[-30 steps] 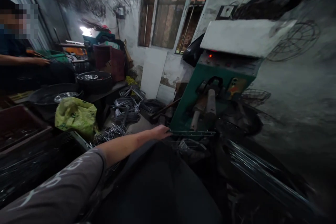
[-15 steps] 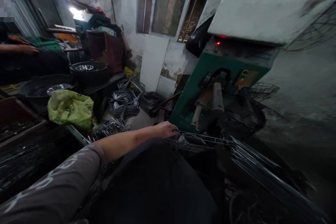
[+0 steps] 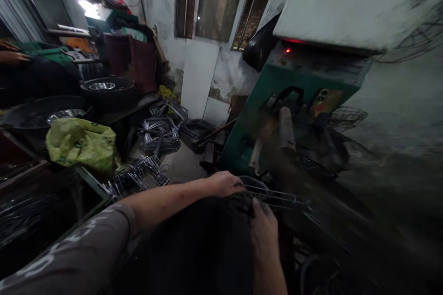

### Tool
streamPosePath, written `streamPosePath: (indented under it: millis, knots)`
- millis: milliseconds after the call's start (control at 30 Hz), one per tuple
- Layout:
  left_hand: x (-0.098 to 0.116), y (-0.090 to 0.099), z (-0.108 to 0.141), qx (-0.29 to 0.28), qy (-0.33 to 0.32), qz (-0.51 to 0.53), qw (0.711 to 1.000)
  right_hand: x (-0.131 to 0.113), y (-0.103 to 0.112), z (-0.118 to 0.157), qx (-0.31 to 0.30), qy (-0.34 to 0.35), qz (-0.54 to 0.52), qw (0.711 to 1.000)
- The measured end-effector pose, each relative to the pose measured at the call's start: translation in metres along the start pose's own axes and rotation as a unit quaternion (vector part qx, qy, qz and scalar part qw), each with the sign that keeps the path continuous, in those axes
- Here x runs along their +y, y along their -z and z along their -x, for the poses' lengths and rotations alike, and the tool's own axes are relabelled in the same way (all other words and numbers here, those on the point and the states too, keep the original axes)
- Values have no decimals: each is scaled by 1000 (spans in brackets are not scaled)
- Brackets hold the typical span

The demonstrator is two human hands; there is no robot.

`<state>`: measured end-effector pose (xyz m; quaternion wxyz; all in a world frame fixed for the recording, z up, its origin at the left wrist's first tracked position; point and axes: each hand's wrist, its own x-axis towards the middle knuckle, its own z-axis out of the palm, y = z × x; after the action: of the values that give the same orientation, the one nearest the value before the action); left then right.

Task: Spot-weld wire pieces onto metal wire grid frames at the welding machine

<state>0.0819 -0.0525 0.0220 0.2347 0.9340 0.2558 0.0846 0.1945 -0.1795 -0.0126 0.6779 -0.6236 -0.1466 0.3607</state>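
Note:
My left hand [image 3: 224,184] is closed on the left end of a wire frame [image 3: 277,195], a long narrow piece of thin metal rods held above my dark-clothed lap. My right hand [image 3: 265,226] is just below the near side of that frame, thumb up and fingers curled. What sits in its fingers is too dark to make out. Behind the wire frame stands a green machine [image 3: 256,92] with a lit red lamp and two thick, rod-like arms [image 3: 286,129] pointing toward me.
Bent wire pieces lie piled on the floor [image 3: 161,133], with more wire frames [image 3: 138,175] nearer. A yellow-green bag [image 3: 83,145] sits left, by black tubs [image 3: 109,94] with metal bowls. At the far left edge shows another person's hand [image 3: 14,57]. Wire baskets [image 3: 348,117] hang right.
My right hand has come into view beside the wire frame. My left hand, still gripping, is slightly lower and to the right. The bundle of long rods at right is now blurred and dark.

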Motion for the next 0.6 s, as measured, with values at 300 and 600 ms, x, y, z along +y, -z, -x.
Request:
streamPosePath:
  millis: [300, 600]
  knots:
    - [-9, -7, -7, -1, 6, -14, 1000, -6, -24, -11, -32, -32, -63, 997]
    - [-10, -8, -15, 8, 19, -1, 1000, -7, -23, -26, -38, -32, -51, 997]
